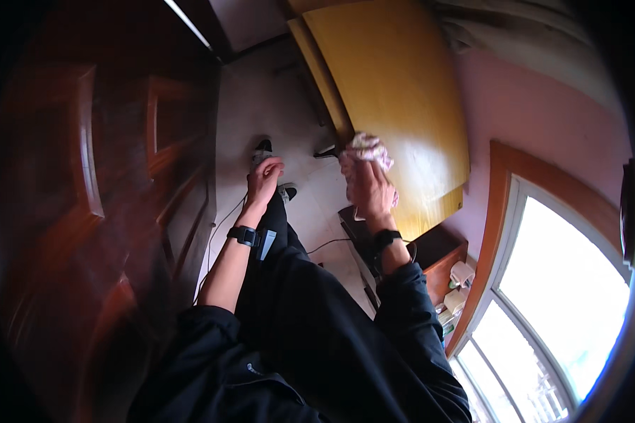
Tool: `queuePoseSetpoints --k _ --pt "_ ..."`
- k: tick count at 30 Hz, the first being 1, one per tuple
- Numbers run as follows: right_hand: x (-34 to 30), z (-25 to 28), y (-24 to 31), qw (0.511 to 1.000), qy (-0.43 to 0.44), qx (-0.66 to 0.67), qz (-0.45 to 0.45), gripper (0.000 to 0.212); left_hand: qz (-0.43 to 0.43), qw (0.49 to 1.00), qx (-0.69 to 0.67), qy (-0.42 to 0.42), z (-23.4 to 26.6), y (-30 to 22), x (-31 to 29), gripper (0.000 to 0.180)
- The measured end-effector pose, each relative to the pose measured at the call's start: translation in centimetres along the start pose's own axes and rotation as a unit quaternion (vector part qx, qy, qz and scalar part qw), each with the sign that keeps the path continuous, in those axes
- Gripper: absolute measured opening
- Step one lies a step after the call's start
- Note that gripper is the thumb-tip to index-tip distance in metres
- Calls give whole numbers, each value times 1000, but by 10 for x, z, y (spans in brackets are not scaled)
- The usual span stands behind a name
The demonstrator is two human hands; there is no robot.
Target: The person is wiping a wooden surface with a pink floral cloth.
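Note:
My right hand (372,189) is closed on a crumpled pink-and-white cloth (369,146), which lies against the near left edge of a yellow wooden tabletop (402,92). Part of the cloth bunches out beyond the fingers, and some shows beside the palm. To the left, my left hand (264,182) hangs in the air above the floor, its fingers loosely bent with nothing seen in them. Dark bands circle both wrists.
Dark reddish-brown panelled wood (120,141) fills the left side. Pale floor (243,99) lies between it and the table, with my shoes and a thin black cable (328,243) on it. At right are a pink wall (536,106), a bright window (571,268) and small items on a shelf.

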State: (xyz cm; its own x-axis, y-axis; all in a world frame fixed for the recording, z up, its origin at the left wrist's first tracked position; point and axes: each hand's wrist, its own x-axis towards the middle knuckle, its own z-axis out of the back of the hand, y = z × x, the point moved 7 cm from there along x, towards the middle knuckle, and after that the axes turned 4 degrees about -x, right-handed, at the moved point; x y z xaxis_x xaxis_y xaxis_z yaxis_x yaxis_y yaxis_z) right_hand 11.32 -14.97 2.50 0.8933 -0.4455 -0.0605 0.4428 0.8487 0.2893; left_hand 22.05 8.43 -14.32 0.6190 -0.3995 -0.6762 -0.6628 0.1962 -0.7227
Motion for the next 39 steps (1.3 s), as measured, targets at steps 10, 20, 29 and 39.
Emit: queuePoseSetpoints --k 10,20,29,39 --pt "239 -15 84 997 -16 18 80 39 34 986 -119 -112 64 -34 29 27" --pt "274 -24 89 997 -52 7 54 15 64 988 -92 -102 72 -25 46 38" --pt "86 -12 14 1000 24 -5 -20 12 87 995 -33 -31 36 12 31 36" --pt "-47 -8 -34 999 26 -9 -31 8 179 983 -36 -20 29 58 1 32"
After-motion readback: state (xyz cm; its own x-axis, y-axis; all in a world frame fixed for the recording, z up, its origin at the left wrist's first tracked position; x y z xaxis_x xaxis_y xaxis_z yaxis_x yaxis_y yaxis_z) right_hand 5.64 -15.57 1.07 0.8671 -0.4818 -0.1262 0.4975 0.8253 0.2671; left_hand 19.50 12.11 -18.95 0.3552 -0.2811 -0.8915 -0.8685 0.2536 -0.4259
